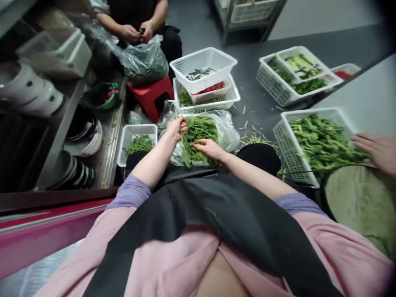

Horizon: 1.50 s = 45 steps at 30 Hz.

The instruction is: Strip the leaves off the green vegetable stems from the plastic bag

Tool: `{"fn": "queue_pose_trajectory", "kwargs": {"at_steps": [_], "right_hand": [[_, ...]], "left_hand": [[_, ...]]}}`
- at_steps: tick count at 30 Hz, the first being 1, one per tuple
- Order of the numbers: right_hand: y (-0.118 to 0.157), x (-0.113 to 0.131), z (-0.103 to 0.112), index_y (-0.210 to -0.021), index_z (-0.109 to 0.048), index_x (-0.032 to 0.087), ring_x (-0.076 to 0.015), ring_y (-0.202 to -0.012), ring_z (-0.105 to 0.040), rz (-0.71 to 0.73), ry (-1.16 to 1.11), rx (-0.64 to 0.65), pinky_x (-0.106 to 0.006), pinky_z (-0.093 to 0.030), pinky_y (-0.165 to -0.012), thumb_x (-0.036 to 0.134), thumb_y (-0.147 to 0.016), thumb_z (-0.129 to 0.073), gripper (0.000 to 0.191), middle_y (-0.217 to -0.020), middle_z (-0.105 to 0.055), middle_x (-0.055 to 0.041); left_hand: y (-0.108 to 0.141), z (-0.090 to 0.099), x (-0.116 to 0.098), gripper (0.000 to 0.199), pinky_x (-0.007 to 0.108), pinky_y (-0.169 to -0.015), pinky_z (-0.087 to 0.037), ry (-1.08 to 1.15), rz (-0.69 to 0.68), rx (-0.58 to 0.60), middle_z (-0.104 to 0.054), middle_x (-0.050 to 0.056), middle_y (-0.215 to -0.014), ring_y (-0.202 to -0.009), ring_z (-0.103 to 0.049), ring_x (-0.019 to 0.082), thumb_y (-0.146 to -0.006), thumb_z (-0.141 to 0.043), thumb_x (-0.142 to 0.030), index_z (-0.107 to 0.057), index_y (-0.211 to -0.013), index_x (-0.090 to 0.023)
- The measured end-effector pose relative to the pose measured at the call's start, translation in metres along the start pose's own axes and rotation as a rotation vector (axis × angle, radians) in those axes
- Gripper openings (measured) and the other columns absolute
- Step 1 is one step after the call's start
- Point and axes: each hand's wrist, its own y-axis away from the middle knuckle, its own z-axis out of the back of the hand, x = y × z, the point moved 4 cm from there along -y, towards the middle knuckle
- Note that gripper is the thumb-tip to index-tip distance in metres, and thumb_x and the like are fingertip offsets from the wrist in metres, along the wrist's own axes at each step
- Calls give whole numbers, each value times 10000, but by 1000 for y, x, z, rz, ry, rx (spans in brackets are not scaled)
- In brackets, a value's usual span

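Note:
My left hand [177, 128] is closed around a bunch of leafy green stems [185, 153], whose leaves hang down below the fist. Just to the right, my right hand [208, 147] has its thumb and forefinger drawn together over the greens. Something orange shows at its fingertips, too small to name. Beneath both hands, a clear plastic bag [229, 131] stands open, filled with loose leafy greens [202, 128]. At its left is a small white basket [121, 154] with cut greens [140, 144].
Stacked white baskets [233, 99] stand beyond the bag. At right is a basket of green stalks [321, 142], with another person's hand [375, 150] over its edge. Stem scraps [255, 138] litter the floor. Across from me, a person [136, 20] sits behind a red stool [151, 95].

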Motion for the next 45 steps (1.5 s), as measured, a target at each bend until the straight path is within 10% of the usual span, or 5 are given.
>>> {"fn": "queue_pose_trajectory", "kwargs": {"at_steps": [6,14,30,39,45], "right_hand": [[11,14,-17,-900,-626,117,-34,-387,-288,35,-31,61,-191,-194,-418,310,-729,-665,260,-441,-375,103],[1,6,18,-722,-455,187,-35,-362,-234,-38,-281,-76,-204,-161,-384,243,-803,-609,183,-432,-308,109],[-3,-1,43,-628,-425,185,-45,-355,-287,-145,-350,-6,-184,-191,-345,221,-755,-646,257,-426,-374,75],[-5,5,35,-756,-511,154,-42,-351,-267,-197,-531,164,-168,-207,-334,252,-785,-644,168,-427,-348,95],[5,9,29,-693,-438,165,-27,-334,-180,-253,-546,236,-143,-172,-302,230,-858,-550,211,-441,-279,107]], "left_hand": [[2,-11,7,285,179,-383,-214,63,-83,-120,-330,-82,-420,-330,-339,54,-989,-355,-257,-437,-733,-162],[-2,13,2,265,232,-523,-454,-41,-138,-120,-531,-9,-574,-449,-514,91,-984,-386,-298,-559,-892,-120],[-10,21,-3,284,143,-328,-132,-143,-158,-35,-252,-112,-450,-316,-186,15,-857,-639,-381,-533,-758,-137],[2,3,8,358,141,-340,-116,-162,-85,292,-276,-120,-483,-335,-191,20,-727,-762,-411,-567,-910,-173],[-7,7,-6,216,155,-327,-163,-254,-259,116,-437,-72,-519,-327,-240,10,-787,-686,-314,-568,-817,-135]]}}
